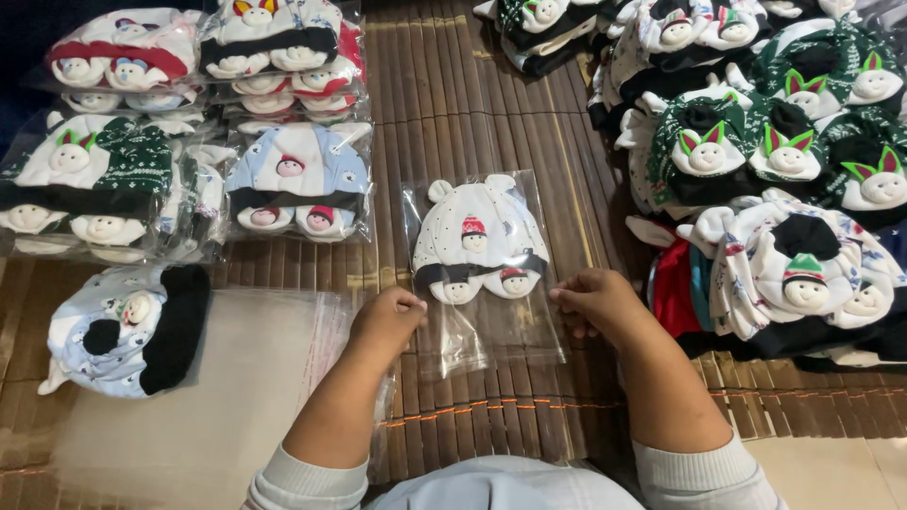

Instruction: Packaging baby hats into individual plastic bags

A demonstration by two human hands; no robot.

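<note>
Head view | step: white knitted baby hat set in clear plastic bag (477, 247) lies flat on brown bamboo mat (444, 104) | left hand (387, 316), right hand (593, 300): each grip pinching bag's lower side edge | next: you likely need to fold and seal the open flap.

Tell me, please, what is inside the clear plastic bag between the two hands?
Inside the clear plastic bag lies a white baby hat with two matching booties, each bearing a small doll face. Whether anything lies beneath the hat is hidden.
</note>
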